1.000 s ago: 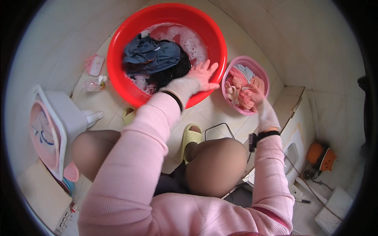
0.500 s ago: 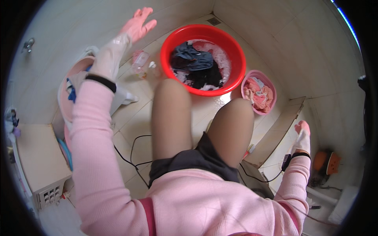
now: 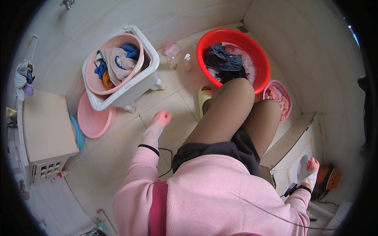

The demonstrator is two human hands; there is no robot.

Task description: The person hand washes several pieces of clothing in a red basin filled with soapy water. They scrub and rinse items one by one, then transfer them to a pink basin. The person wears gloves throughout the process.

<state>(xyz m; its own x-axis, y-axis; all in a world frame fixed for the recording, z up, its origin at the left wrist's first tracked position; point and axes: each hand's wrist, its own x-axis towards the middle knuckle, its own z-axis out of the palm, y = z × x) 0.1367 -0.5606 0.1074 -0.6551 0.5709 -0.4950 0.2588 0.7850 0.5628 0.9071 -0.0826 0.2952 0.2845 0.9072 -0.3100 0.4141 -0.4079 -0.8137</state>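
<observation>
My left hand (image 3: 162, 117) wears a rubber glove with pink fingers and a pale cuff, held in by a black band. It is curled into a fist above the floor tiles, with nothing seen in it. At the right, my right hand (image 3: 312, 166), gloved the same way, has its fingers curled in beside a tiled ledge (image 3: 287, 151); no object shows in it. A red basin (image 3: 264, 67) stands beyond my knees. Dark clothes (image 3: 223, 59) lie in its sudsy water. Close to it, a small pink basin (image 3: 288, 98) holds pink and white cloth (image 3: 280, 103).
At the left, a white tub (image 3: 155, 63) carries a pink basin (image 3: 89, 76) of clothes. Another pink basin (image 3: 92, 120) leans below it. Bottles (image 3: 188, 62) stand near the red basin. A beige cabinet (image 3: 47, 126) is at far left; a black cable (image 3: 170, 161) crosses the floor.
My left hand has come down and nearer from its raised, spread position and closed. The view has swung left, bringing the white tub fully into sight. My right hand remains by the ledge.
</observation>
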